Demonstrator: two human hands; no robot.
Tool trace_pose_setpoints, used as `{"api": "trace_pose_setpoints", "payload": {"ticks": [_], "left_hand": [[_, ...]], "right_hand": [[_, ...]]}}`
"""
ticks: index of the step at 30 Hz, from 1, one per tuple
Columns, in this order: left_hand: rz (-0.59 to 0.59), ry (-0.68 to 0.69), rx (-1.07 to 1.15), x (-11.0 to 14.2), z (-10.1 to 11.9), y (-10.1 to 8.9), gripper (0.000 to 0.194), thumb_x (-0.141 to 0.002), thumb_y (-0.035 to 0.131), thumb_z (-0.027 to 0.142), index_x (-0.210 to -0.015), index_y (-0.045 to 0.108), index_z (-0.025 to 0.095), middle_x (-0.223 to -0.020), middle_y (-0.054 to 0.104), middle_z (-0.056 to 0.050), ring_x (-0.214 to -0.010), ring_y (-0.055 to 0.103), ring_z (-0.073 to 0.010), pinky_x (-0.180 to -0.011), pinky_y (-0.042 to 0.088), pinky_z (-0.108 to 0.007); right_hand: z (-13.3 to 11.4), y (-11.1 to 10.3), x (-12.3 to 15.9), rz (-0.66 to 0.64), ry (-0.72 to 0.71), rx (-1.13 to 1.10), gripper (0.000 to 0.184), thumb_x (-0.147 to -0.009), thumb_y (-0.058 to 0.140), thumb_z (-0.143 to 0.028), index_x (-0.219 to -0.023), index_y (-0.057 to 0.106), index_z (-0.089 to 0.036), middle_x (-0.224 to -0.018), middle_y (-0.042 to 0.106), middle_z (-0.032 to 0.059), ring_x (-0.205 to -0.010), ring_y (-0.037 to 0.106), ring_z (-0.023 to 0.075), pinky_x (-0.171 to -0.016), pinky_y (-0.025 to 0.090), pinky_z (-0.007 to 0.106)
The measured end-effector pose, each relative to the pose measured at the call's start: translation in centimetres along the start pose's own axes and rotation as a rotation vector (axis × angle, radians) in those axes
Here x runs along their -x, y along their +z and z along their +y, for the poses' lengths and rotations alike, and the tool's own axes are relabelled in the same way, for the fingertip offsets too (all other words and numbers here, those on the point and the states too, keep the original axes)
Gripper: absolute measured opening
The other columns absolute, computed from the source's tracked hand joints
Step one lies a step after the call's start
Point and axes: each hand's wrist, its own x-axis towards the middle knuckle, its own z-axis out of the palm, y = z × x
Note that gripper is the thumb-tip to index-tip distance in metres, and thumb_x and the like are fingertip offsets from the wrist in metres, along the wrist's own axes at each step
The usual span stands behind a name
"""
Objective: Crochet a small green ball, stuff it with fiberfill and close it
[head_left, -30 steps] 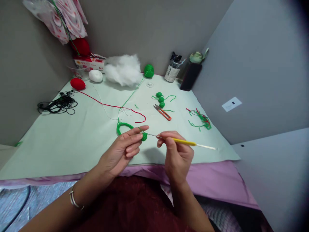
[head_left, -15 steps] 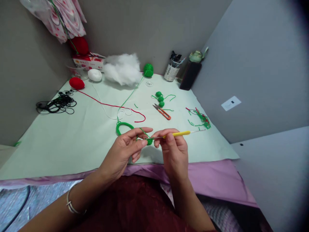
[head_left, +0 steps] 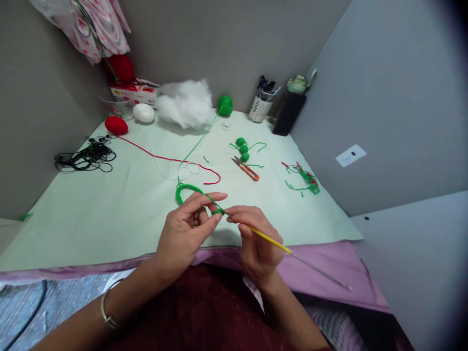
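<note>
My left hand [head_left: 188, 229] pinches a small green crochet piece [head_left: 218, 211], mostly hidden by the fingers, with green yarn running over the stretched index finger. In my right hand [head_left: 258, 241] is a crochet hook with a yellow handle [head_left: 270, 238]; its tip meets the green piece and its metal back end points down to the right. A green yarn loop [head_left: 179, 194] lies on the table just behind my left hand. From there a strand leads back to a green yarn ball [head_left: 224, 106].
Orange thread snips [head_left: 248, 170] lie beside three small green crocheted balls [head_left: 243, 149]. Yarn scraps [head_left: 307, 180] are at right. White stuffing [head_left: 186, 105], a red ball [head_left: 116, 125], a white ball [head_left: 144, 113] and black cord [head_left: 89, 156] sit farther back and left. A phone [head_left: 289, 113] leans at back right.
The hook has swung from nearly level to a steep slant, its back end now low at the right. The green piece turned in my left fingers, and the right hand dropped slightly.
</note>
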Motion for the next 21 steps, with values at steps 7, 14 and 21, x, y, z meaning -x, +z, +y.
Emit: {"api": "trace_pose_setpoints", "payload": {"ticks": [7,14,21], "left_hand": [[-0.077,-0.129,0.185,0.22,-0.29,-0.08,0.034,-0.086,0.084,0.025,-0.118,0.080,0.033,-0.086,0.062,0.005,-0.052,0.044,-0.0013,-0.047,0.037,-0.016],[-0.172,-0.269,0.384,-0.48,0.12,-0.38,0.032,-0.085,0.086,0.029,-0.116,0.080,0.031,-0.089,0.059,0.005,-0.047,0.043,0.0024,-0.041,0.034,-0.012],[-0.140,-0.198,0.278,-0.24,-0.37,-0.61,0.030,-0.087,0.084,0.027,-0.115,0.080,0.034,-0.087,0.058,0.005,-0.048,0.041,0.0007,-0.042,0.031,-0.015]], "right_hand": [[0.11,0.29,-0.08,0.145,0.138,-0.165,0.021,-0.105,0.054,-0.017,-0.107,0.073,-0.023,-0.097,0.077,0.0052,-0.087,0.072,0.0179,-0.078,0.059,0.035],[0.19,0.09,-0.61,0.181,0.471,-0.623,0.021,-0.108,0.054,-0.029,-0.101,0.073,-0.025,-0.095,0.079,0.0012,-0.074,0.070,0.0124,-0.071,0.057,0.029],[-0.27,-0.53,-0.57,0.097,0.384,-0.430,0.021,-0.107,0.054,-0.022,-0.104,0.075,-0.025,-0.098,0.077,0.0019,-0.077,0.069,0.0133,-0.074,0.056,0.031]]}}
